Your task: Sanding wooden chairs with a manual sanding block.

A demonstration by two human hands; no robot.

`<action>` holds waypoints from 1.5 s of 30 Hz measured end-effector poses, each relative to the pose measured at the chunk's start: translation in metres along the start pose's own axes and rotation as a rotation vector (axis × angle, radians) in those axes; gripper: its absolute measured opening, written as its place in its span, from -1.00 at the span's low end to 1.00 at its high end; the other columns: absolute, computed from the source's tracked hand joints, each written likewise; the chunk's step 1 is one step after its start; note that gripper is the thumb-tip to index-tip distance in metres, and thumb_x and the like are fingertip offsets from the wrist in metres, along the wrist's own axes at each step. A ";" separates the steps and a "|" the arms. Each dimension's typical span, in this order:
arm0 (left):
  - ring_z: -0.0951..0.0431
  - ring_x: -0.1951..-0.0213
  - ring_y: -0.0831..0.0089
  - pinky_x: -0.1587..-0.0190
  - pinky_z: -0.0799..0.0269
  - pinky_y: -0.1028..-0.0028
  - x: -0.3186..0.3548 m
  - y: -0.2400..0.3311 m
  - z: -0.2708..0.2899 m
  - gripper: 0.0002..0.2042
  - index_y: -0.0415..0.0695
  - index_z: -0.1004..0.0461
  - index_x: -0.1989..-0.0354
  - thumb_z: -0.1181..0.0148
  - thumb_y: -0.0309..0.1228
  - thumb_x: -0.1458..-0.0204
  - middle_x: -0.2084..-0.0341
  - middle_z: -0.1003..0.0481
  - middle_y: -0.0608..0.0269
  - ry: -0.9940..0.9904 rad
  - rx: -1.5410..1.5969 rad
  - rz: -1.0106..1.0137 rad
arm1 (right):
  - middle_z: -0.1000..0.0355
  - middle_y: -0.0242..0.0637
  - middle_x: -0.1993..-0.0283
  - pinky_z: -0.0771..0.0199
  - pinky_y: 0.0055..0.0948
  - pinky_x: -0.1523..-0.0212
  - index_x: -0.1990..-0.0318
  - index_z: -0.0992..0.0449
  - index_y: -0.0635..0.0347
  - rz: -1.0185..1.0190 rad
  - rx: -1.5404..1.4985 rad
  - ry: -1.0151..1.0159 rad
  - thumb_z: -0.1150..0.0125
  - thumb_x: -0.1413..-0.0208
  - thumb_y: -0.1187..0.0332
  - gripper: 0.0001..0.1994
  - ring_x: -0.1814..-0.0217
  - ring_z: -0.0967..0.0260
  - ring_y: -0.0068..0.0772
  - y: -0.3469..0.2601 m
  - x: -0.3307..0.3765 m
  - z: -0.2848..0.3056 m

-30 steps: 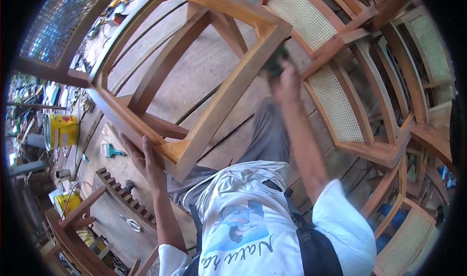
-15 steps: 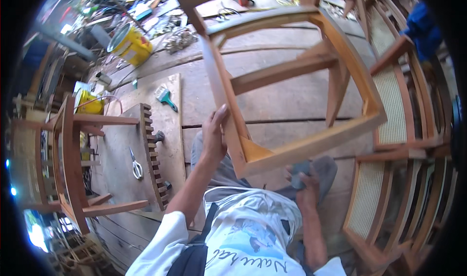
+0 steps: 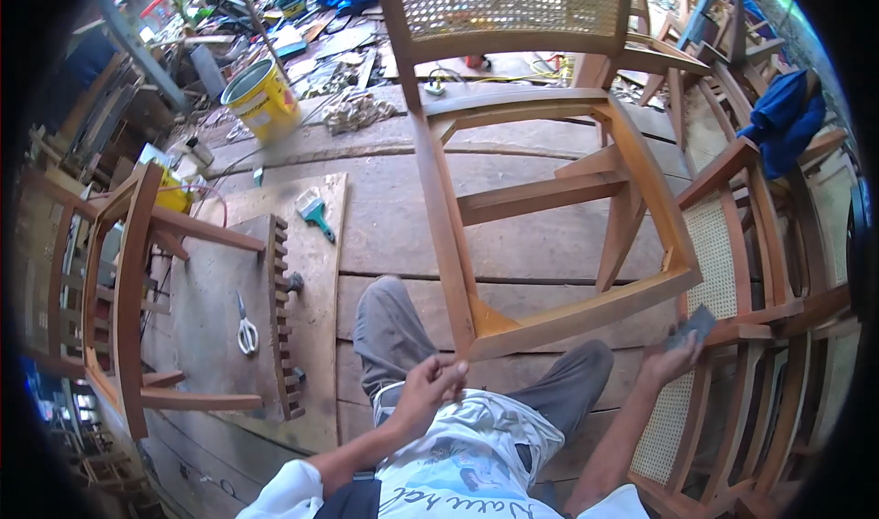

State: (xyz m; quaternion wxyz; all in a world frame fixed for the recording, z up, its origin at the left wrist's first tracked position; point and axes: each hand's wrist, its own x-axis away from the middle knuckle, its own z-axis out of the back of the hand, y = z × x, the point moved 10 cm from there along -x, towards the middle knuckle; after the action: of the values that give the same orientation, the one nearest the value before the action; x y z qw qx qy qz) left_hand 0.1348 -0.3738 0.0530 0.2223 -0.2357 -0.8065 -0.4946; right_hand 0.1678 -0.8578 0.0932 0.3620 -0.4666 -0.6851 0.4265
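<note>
On plank floor | yellow bucket (image 3: 263, 98), contents unseen | right hand (image 3: 671, 359) holds sandpaper (image 3: 693, 325)

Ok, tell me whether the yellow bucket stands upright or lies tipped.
Upright: the yellow bucket rests on its base on the plank floor, its open rim facing up.

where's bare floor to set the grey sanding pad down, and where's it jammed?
Bare planks show inside the open chair frame, and between the yellow bucket and that frame. Crowded: cane chairs by the right hand holding the pad; scissors and brush left.
</note>
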 end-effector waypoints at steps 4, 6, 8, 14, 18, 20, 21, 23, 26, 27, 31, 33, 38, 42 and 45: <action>-0.45 0.35 0.58 0.22 -0.45 0.55 0.008 0.047 0.031 -0.84 -0.17 -0.41 0.09 -0.21 -0.37 -0.33 0.32 -0.45 0.34 0.114 -0.223 -0.331 | -0.49 -0.28 -0.05 -0.38 -0.44 0.02 -0.24 -0.45 0.32 0.289 0.445 -0.217 -0.04 -0.40 0.25 -0.60 0.06 -0.36 -0.47 -0.055 -0.069 -0.056; -0.46 0.12 0.55 0.02 -0.42 0.50 -0.019 0.088 0.031 -0.73 -0.16 -0.34 -0.08 -0.22 -0.39 -0.31 0.15 -0.44 0.30 0.137 -0.304 -0.504 | -0.49 -0.31 0.04 -0.43 -0.41 0.10 -0.17 -0.49 0.31 0.310 0.485 -0.473 0.00 -0.42 0.27 -0.65 0.12 -0.41 -0.49 -0.050 -0.111 -0.120; -0.43 -0.16 0.39 -0.20 -0.38 0.43 -0.065 0.125 0.029 -0.50 -0.22 -0.24 -0.32 -0.24 -0.33 -0.30 -0.11 -0.40 0.12 0.155 -0.324 -0.564 | -0.52 -0.29 -0.02 -0.44 -0.40 0.04 -0.19 -0.50 0.30 0.400 0.786 -0.822 -0.06 -0.39 0.20 -0.61 -0.01 -0.44 -0.47 -0.031 -0.149 -0.186; -0.29 -0.34 0.16 -0.37 -0.21 0.29 -0.172 0.179 0.004 -0.01 -0.33 -0.08 -0.45 -0.48 0.00 0.01 -0.31 -0.26 -0.15 0.084 -0.284 -0.262 | -0.54 -0.18 0.04 -0.59 -0.41 0.14 -0.15 -0.48 0.31 -0.189 1.024 -1.081 -0.40 -0.07 -0.21 -0.25 0.04 -0.54 -0.38 0.040 -0.104 -0.232; -0.50 0.08 0.35 0.00 -0.47 0.33 -0.211 0.201 -0.004 -0.31 -0.25 -0.29 -0.16 -0.50 -0.23 0.09 0.10 -0.44 0.13 0.015 -0.341 -0.348 | -0.53 -0.24 0.15 -0.65 -0.42 0.43 -0.07 -0.46 0.27 -0.559 0.906 -1.131 -0.59 0.15 -0.19 -0.20 0.34 -0.58 -0.41 0.042 -0.060 -0.222; -0.52 0.23 0.43 0.15 -0.51 0.34 -0.234 0.197 0.018 -0.42 -0.21 -0.34 -0.05 -0.50 -0.32 0.13 0.25 -0.45 0.23 -0.006 -0.374 -0.286 | -0.50 -0.23 0.20 -0.68 -0.39 0.44 -0.05 -0.46 0.31 -0.364 0.981 -1.234 -0.63 0.20 -0.15 -0.19 0.37 -0.55 -0.42 0.044 -0.052 -0.231; -0.50 0.30 0.45 0.22 -0.50 0.36 -0.229 0.205 0.012 -0.47 -0.18 -0.35 0.02 -0.48 -0.38 0.17 0.31 -0.44 0.27 -0.001 -0.348 -0.346 | -0.50 -0.23 0.20 -0.68 -0.39 0.44 -0.05 -0.46 0.31 -0.364 0.981 -1.225 -0.63 0.20 -0.15 -0.19 0.37 -0.55 -0.42 0.046 -0.052 -0.224; -0.52 0.36 0.43 0.26 -0.51 0.38 -0.204 0.225 0.010 -0.52 -0.19 -0.40 0.08 -0.44 -0.48 0.23 0.37 -0.46 0.27 0.086 -0.369 -0.567 | -0.48 -0.22 0.22 -0.68 -0.35 0.45 -0.08 -0.45 0.36 -0.302 0.952 -1.222 -0.64 0.19 -0.12 -0.18 0.41 -0.53 -0.43 0.047 -0.050 -0.211; -0.59 0.32 0.35 0.18 -0.54 0.36 -0.185 0.246 0.025 -0.48 -0.25 -0.48 0.05 -0.45 -0.44 0.29 0.32 -0.57 0.17 0.142 -0.547 -0.600 | -0.46 -0.23 0.22 -0.63 -0.42 0.41 -0.14 -0.44 0.41 -0.190 0.909 -1.205 -0.62 0.12 -0.10 -0.16 0.38 -0.52 -0.45 0.038 -0.022 -0.196; -0.59 0.32 0.35 0.18 -0.54 0.36 -0.194 0.243 0.018 -0.48 -0.25 -0.48 0.05 -0.45 -0.44 0.29 0.32 -0.57 0.17 0.107 -0.542 -0.584 | -0.48 -0.23 0.20 -0.59 -0.48 0.37 -0.16 -0.45 0.42 -0.243 0.913 -1.132 -0.61 0.07 -0.07 -0.19 0.37 -0.51 -0.47 0.035 -0.029 -0.172; -0.66 0.25 0.28 0.10 -0.55 0.34 -0.186 0.265 0.014 -0.43 -0.28 -0.57 0.02 -0.45 -0.36 0.33 0.26 -0.66 0.06 0.207 -0.887 -0.645 | -0.52 -0.23 0.17 -0.59 -0.51 0.40 -0.14 -0.46 0.44 -0.321 0.880 -1.103 -0.58 0.00 -0.01 -0.26 0.39 -0.51 -0.48 0.023 -0.007 -0.137; -0.66 0.28 0.30 0.13 -0.56 0.33 -0.181 0.285 0.025 -0.47 -0.28 -0.59 0.07 -0.43 -0.31 0.31 0.30 -0.67 0.06 0.221 -0.952 -0.724 | -0.53 -0.30 0.35 -0.60 -0.53 0.48 0.00 -0.49 0.45 -0.223 0.844 -1.118 -0.49 -0.10 0.01 -0.40 0.54 -0.50 -0.47 0.012 0.023 -0.140; -0.62 0.32 0.31 0.23 -0.53 0.33 -0.185 0.312 -0.042 -0.62 -0.27 -0.61 0.29 -0.40 -0.28 0.29 0.43 -0.63 0.10 0.096 -1.196 -0.847 | -0.55 -0.24 0.26 -0.62 -0.50 0.40 -0.06 -0.50 0.42 -0.248 0.737 -0.922 -0.46 -0.15 0.11 -0.47 0.39 -0.57 -0.47 -0.009 0.047 -0.086; -0.59 0.34 0.30 0.22 -0.50 0.34 -0.250 0.333 -0.066 -0.57 -0.28 -0.58 0.26 -0.41 -0.23 0.29 0.43 -0.60 0.06 -0.074 -1.383 -0.774 | -0.56 -0.23 0.26 -0.62 -0.48 0.39 -0.07 -0.51 0.41 -0.308 0.610 -0.747 -0.42 -0.20 0.18 -0.53 0.38 -0.58 -0.46 -0.026 0.085 -0.065; -0.56 0.36 0.30 0.27 -0.47 0.34 -0.255 0.333 -0.112 -0.58 -0.27 -0.56 0.27 -0.42 -0.24 0.30 0.45 -0.56 0.08 -0.231 -1.342 -0.825 | -0.54 -0.28 0.27 -0.62 -0.48 0.40 -0.05 -0.50 0.34 -0.343 0.520 -0.669 -0.40 -0.23 0.18 -0.58 0.41 -0.57 -0.45 -0.024 0.111 -0.059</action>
State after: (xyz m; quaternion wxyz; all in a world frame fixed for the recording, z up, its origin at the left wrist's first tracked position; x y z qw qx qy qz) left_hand 0.5501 -0.3826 0.1793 -0.2534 -0.0513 -0.3767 -0.8895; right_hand 0.1794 -0.7431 0.1483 0.2915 -0.0764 -0.7018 0.6454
